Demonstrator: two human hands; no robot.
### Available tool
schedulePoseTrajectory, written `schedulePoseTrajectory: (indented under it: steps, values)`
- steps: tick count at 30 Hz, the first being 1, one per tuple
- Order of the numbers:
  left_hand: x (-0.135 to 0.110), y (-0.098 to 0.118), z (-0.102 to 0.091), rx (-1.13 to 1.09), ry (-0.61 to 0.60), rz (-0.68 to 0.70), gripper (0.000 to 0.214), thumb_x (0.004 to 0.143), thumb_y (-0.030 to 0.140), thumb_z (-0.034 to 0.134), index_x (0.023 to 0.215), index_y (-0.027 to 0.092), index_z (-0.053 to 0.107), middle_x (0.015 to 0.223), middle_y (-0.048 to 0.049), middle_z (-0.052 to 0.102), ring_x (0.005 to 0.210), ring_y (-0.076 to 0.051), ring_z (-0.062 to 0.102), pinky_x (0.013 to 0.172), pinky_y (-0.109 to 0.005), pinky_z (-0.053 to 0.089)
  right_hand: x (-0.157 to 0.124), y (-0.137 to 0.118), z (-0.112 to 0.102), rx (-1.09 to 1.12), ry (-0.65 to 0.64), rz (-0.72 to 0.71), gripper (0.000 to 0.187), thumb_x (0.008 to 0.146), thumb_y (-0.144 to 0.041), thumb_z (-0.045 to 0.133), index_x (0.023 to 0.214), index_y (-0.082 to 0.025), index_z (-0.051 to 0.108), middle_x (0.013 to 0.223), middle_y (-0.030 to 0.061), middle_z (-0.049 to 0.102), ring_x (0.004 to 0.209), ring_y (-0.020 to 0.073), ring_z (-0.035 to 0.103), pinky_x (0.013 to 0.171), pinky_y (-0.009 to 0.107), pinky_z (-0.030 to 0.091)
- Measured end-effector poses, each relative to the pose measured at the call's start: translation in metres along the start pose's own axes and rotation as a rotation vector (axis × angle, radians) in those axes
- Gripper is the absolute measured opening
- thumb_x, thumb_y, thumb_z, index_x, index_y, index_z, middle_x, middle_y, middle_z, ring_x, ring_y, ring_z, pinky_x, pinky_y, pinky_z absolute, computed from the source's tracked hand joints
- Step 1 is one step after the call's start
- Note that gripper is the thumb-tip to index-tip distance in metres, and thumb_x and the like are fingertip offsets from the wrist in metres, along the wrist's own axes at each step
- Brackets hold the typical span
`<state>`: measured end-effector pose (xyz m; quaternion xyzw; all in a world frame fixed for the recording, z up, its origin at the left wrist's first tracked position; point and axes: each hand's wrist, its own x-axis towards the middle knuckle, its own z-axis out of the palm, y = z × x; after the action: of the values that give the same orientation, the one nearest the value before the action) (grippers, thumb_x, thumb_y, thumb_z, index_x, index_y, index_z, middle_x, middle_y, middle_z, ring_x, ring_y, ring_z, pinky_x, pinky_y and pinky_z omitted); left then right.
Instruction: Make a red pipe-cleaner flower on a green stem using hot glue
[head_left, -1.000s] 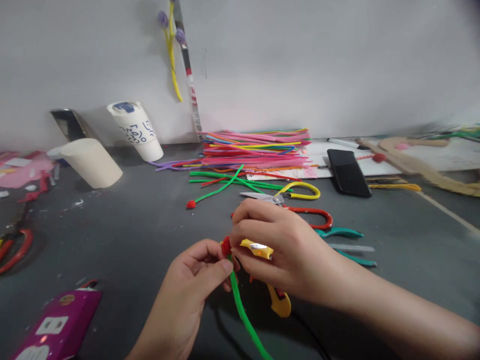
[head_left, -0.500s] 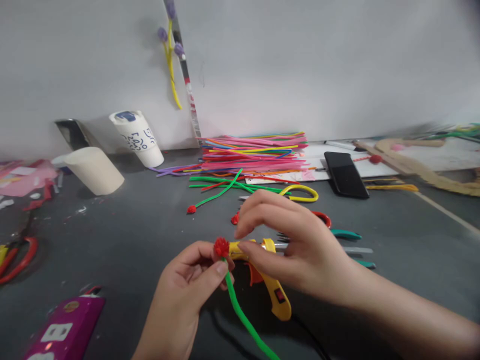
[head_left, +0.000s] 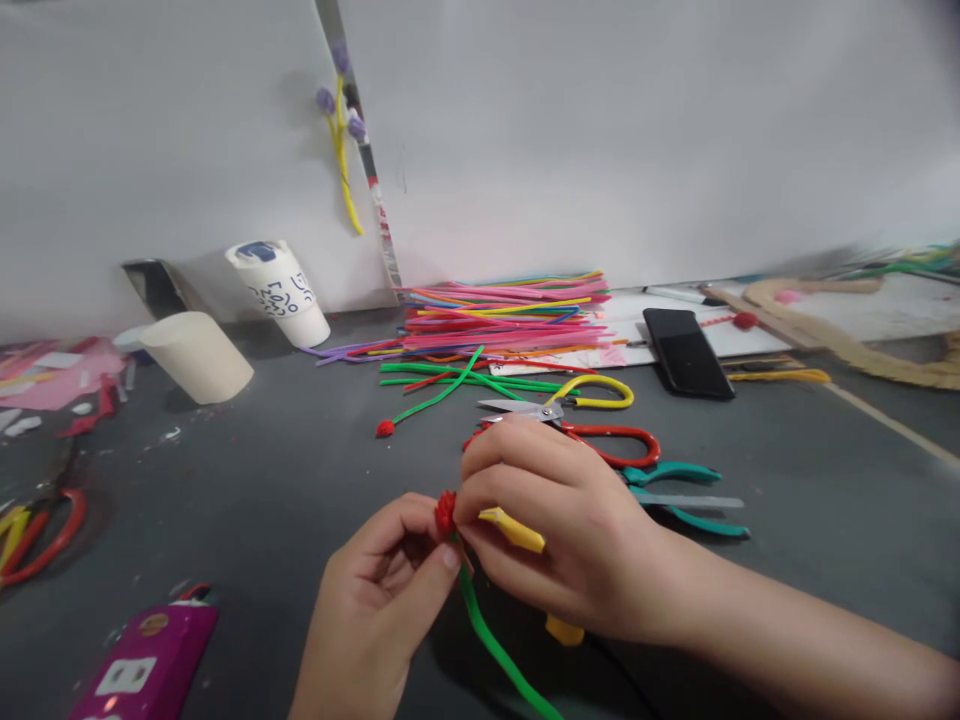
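My left hand (head_left: pixel 390 590) pinches a pipe-cleaner flower just under its bunched red head (head_left: pixel 445 513). Its green stem (head_left: pixel 487 640) hangs down toward the bottom edge. On the head's right side, the thumb and fingertips of my right hand (head_left: pixel 555 520) are closed, pressing on the red loops. A yellow glue gun (head_left: pixel 517 530) lies behind my right hand, mostly hidden by it. Just beyond are scissors with red and yellow handles (head_left: pixel 611 392) and teal-handled pliers (head_left: pixel 690 520), partly covered by the same hand.
Behind lie a heap of coloured pipe cleaners (head_left: pixel 510 320), a small red-tipped green stem (head_left: pixel 435 398) and a black phone (head_left: pixel 688 352). Leftward stand a cream cup (head_left: pixel 199 357) and a white cup with writing (head_left: pixel 281 295). A purple power strip (head_left: pixel 150 665) and more scissors (head_left: pixel 52 540) are nearer.
My right hand has come down and left, its fingers closing on the red head. More of the scissors and pliers shows, while the glue gun is more covered.
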<state>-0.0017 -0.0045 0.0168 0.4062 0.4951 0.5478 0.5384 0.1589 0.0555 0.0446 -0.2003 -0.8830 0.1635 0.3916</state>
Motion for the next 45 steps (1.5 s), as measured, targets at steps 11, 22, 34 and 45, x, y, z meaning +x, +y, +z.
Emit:
schedulePoseTrajectory:
  steps: [11,22,34,45]
  values:
    - [0.0008,0.0001,-0.0012,0.012,0.0,0.005,0.008,0.074,0.019,0.073,0.067,0.021,0.072,0.071,0.0011,0.068,0.07,-0.013,0.06,0.068,-0.019,0.048,0.0013,0.0032,0.001,0.095,0.0,0.065,0.01,0.087,-0.008,0.056,0.08,-0.015,0.059,0.083,0.0052,0.057,0.077,0.0146,0.052,0.071,0.026,0.046]
    - [0.0,0.0019,-0.001,-0.063,0.037,-0.075,0.008,0.072,0.028,0.078,0.072,0.021,0.075,0.069,0.0007,0.067,0.068,-0.013,0.059,0.066,-0.02,0.048,-0.0008,0.0022,-0.0001,0.017,0.073,-0.059,0.011,0.087,-0.008,0.055,0.088,-0.016,0.062,0.087,0.0055,0.058,0.076,0.0139,0.053,0.071,0.027,0.048]
    - [-0.0007,0.0006,0.0012,-0.004,0.014,0.022,0.006,0.074,0.025,0.075,0.07,0.022,0.073,0.071,0.0004,0.066,0.069,-0.014,0.059,0.068,-0.021,0.049,-0.0006,0.0017,0.0033,-0.068,0.068,-0.077,0.015,0.091,-0.012,0.052,0.08,-0.015,0.062,0.081,0.0057,0.06,0.07,0.0141,0.049,0.066,0.027,0.045]
    - [-0.001,-0.0026,-0.0041,0.017,-0.016,0.009,0.007,0.076,0.023,0.073,0.069,0.022,0.071,0.073,0.0006,0.066,0.072,-0.014,0.059,0.069,-0.02,0.048,-0.0008,0.0013,0.0041,-0.038,0.037,-0.025,0.012,0.091,-0.012,0.053,0.082,-0.016,0.06,0.085,0.0057,0.06,0.073,0.0146,0.051,0.068,0.027,0.046]
